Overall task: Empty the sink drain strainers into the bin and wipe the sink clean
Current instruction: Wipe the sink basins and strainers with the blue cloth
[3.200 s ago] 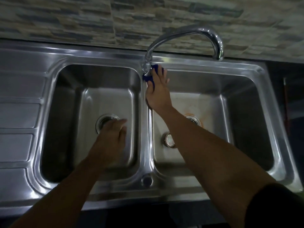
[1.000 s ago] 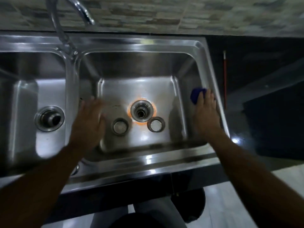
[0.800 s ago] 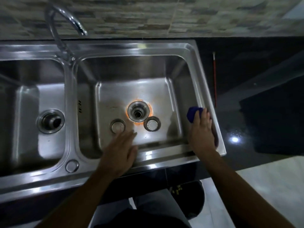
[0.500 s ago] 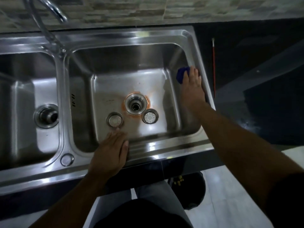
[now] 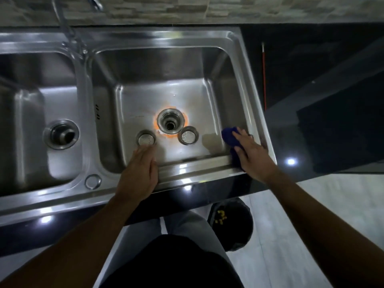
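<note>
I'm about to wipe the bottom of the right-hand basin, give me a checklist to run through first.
1. Cloth in hand: the right hand presses the blue cloth at the basin's near right corner. Ok.
2. Basin floor free to wipe: the left strainer and right strainer lie on it beside the drain. Not ok.
3. Strainers emptied: both show bare mesh. Ok.
4. Left hand free to lift them: it lies flat over the front rim, holding nothing. Ok.
5. Orange ring round the drain gone: it shows. Not ok.
6. Cloth damp enough: cannot tell.
</note>
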